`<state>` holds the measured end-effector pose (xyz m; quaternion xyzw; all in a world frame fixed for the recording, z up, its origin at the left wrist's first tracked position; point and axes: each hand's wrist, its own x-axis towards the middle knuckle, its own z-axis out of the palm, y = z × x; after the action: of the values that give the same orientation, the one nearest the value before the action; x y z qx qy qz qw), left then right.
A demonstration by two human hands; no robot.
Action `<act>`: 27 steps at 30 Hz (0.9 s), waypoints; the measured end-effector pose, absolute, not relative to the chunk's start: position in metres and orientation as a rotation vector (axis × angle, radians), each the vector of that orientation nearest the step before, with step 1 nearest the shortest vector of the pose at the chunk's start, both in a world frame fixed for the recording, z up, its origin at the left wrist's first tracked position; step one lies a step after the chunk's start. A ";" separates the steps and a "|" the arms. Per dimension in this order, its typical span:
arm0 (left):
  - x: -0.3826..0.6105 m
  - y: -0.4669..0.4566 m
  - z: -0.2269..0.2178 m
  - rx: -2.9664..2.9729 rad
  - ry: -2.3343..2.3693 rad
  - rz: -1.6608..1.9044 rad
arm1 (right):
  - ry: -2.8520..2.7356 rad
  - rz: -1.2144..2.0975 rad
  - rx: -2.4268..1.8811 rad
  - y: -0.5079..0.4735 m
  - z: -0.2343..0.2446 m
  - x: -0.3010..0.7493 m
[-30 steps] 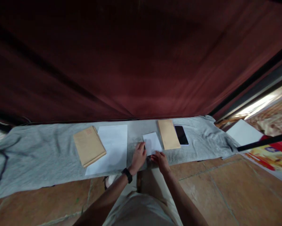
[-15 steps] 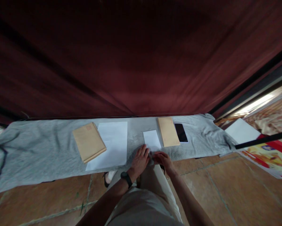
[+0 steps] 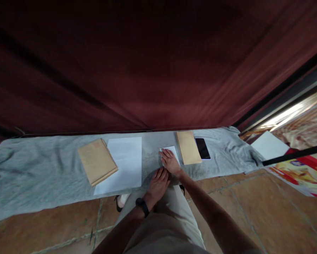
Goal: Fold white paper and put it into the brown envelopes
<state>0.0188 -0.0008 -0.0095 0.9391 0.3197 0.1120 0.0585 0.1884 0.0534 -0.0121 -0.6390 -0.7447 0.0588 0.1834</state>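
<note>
White paper [image 3: 173,150] | right fingers [image 3: 165,154] outstretched flat on it | left fingers [image 3: 161,172] together, hold unclear

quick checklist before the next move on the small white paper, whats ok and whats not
1. Right hand on the small white paper: ok
2. Left hand holding the paper: cannot tell, its fingertips' undersides are hidden
3. Paper apart from the right brown envelope: ok, narrow gap
4. Phone apart from the paper: ok, beyond that envelope
5. Large white sheet uncovered: not ok, left brown envelopes overlap it
</note>
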 end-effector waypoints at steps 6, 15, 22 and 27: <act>0.021 -0.001 -0.009 2.889 0.994 0.284 | -1.994 0.068 -2.013 0.071 -0.016 0.194; 0.035 0.027 0.012 2.944 0.953 0.158 | -1.858 0.113 -2.035 0.083 -0.016 0.201; 0.033 0.031 0.012 2.873 1.000 0.167 | -1.831 0.161 -2.032 0.085 -0.016 0.202; 0.031 0.032 0.013 2.883 1.031 0.135 | -1.808 0.113 -1.994 0.082 -0.016 0.200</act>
<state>0.0305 0.0317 0.0132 0.9400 0.3360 0.0439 0.0385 0.1996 0.0818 -0.0156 -0.7218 -0.6543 0.0410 0.2218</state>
